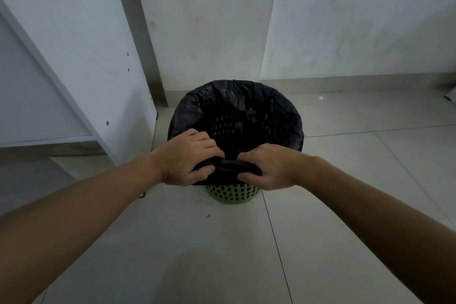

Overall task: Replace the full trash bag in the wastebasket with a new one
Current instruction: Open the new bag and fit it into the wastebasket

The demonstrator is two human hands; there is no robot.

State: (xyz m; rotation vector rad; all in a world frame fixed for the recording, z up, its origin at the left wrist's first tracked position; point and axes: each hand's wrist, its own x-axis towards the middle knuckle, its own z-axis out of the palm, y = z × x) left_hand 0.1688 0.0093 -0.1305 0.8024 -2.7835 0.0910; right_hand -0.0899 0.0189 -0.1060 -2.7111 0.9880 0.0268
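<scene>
1. a green basket with round holes stands on the tiled floor, near a corner of the wall.
2. a black bag lines the basket; its edge is folded over the rim all the way round and hangs down the outside, so only the lowest part of the green wall shows.
3. through the thin plastic inside, the basket's holes show as pale dots; the bottom is too dark to tell what, if anything, lies in it.
4. the left hand is on the near rim, left of centre, fingers curled over the edge into the opening and thumb pressed on the outside, pinching the bag.
5. the right hand is just beside it on the near rim, right of centre, fingers clenched on a bunched fold of the bag with the thumb underneath on the outer side.
6. between the two hands the plastic is gathered into a thick dark roll along the rim.
7. both forearms reach in from the lower corners, bare.
8. a white cabinet stands to the left of the basket, close to it but apart.
9. small dark specks lie on the floor in front of the basket.
</scene>
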